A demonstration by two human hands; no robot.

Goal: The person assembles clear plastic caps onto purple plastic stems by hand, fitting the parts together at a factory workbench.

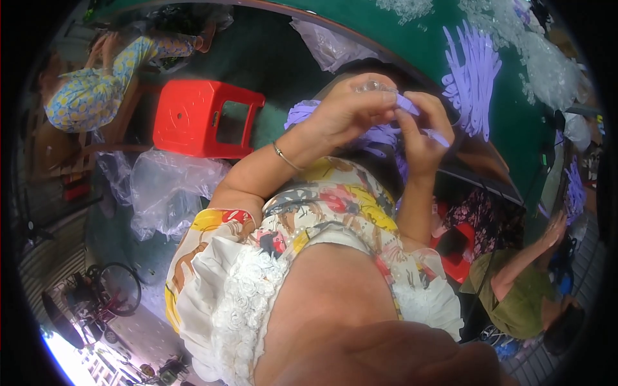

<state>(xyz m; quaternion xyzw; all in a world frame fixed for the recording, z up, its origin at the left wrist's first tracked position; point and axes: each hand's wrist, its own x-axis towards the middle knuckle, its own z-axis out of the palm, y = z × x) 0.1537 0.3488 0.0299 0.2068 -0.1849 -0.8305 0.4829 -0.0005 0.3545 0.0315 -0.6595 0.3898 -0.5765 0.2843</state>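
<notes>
Close together over my lap, both hands have their fingers bent in a pinch. My left hand (354, 106), with a bracelet at the wrist, holds a small clear plastic piece (373, 86). My right hand (426, 125) grips a purple strap (407, 105), whose other end (438, 137) sticks out below its fingers. Strap and clear piece meet between the fingertips; whether they are joined I cannot tell. Beneath my hands more purple straps (380, 138) lie heaped on my lap, partly hidden by my arms.
On the green table (412, 48) lie a bunch of purple straps (473, 83) and a pile of clear plastic pieces (547, 67). A red stool (187, 119) stands left, beside clear plastic sheeting (167, 193). One person (87, 100) is at far left, another (518, 296) at lower right.
</notes>
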